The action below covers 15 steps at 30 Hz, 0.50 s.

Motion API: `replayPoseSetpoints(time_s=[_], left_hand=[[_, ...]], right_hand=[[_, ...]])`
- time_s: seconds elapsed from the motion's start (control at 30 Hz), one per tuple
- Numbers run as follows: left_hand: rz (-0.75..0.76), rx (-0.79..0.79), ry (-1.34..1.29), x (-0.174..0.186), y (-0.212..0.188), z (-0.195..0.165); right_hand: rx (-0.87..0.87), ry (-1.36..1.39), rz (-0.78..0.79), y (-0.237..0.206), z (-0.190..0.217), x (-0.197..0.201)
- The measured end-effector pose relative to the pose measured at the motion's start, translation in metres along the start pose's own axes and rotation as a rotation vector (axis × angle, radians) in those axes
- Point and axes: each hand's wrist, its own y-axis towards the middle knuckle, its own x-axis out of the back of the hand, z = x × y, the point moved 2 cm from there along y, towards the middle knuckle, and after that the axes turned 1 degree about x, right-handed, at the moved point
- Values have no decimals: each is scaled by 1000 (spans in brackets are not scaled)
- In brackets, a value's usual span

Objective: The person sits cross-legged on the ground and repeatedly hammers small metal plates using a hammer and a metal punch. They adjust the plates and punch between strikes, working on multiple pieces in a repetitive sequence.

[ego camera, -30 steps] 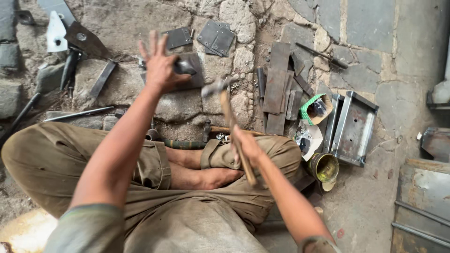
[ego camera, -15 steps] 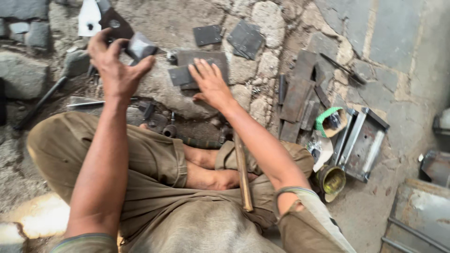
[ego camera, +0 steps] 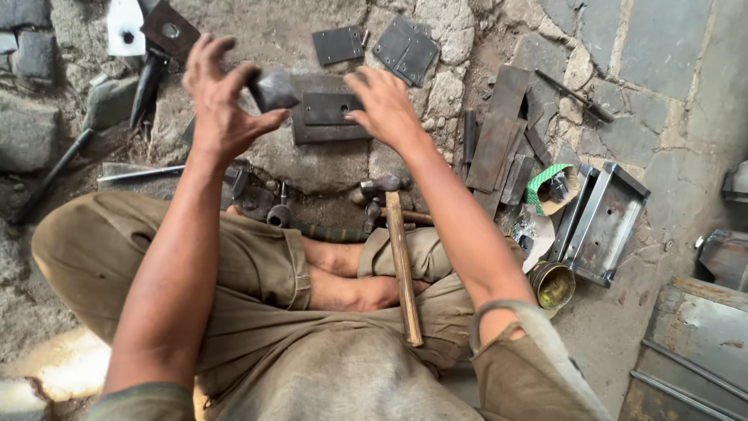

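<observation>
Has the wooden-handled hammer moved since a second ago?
Yes. The wooden-handled hammer was raised in the right hand; now it rests on the lap, head toward the dark rectangular metal plate.

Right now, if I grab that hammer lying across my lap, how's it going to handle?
The hammer would probably feel top-heavy: its metal head lies far from the wooden handle's free end. The straight handle looks stiff, not floppy. Resting on cloth over the legs, it seems unlikely to roll, though lifting it by the end may tip the head down.

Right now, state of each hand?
Left hand: closed on a small dark grey metal block.
Right hand: open, holding nothing, fingers on the flat dark steel plate.
</observation>
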Motion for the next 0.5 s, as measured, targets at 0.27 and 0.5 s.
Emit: replayPoseSetpoints(time_s=[0.27, 0.5], left_hand=[[335, -78, 187, -66, 30, -19], [424, 9, 239, -72, 33, -14]], right_hand=[[-921, 1191, 199, -233, 53, -15], [-1133, 1434, 185, -246, 83, 4]])
